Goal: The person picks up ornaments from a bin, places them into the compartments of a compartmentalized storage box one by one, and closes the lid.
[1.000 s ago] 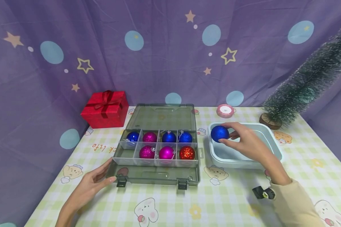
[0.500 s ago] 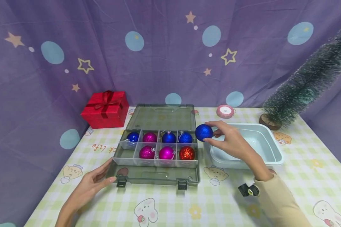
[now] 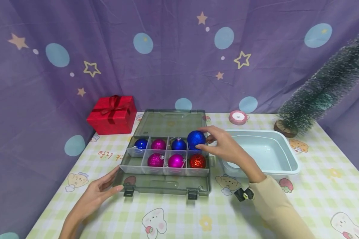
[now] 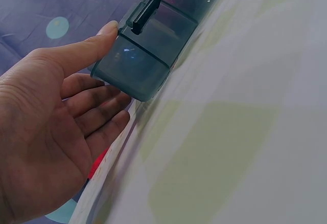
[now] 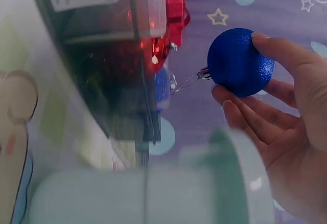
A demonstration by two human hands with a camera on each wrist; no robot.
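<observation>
My right hand (image 3: 224,144) pinches a blue glitter Christmas ball (image 3: 196,138) between thumb and fingers. It is over the back right compartment of an open grey see-through case (image 3: 155,182). In the right wrist view the held ball (image 5: 240,60) has its silver cap and loop pointing towards the case. My left hand (image 3: 95,196) touches the case's front left corner, thumb on the edge and fingers loosely extended beside it, as the left wrist view shows. Inside the case sit blue, pink and magenta balls and a red ball (image 3: 197,161). The front left compartment (image 3: 131,161) holds no ball.
A pale blue basin (image 3: 269,156) stands right of the case. Behind are a red gift box (image 3: 112,116) at left, a pink ribbon spool (image 3: 238,117), and a small frosted tree (image 3: 323,86) at right. A purple curtain (image 3: 167,76) hangs behind the checked tablecloth.
My right hand has carried the blue ball leftward from over the basin to over the case's back right compartment. The left hand stays at the case's corner.
</observation>
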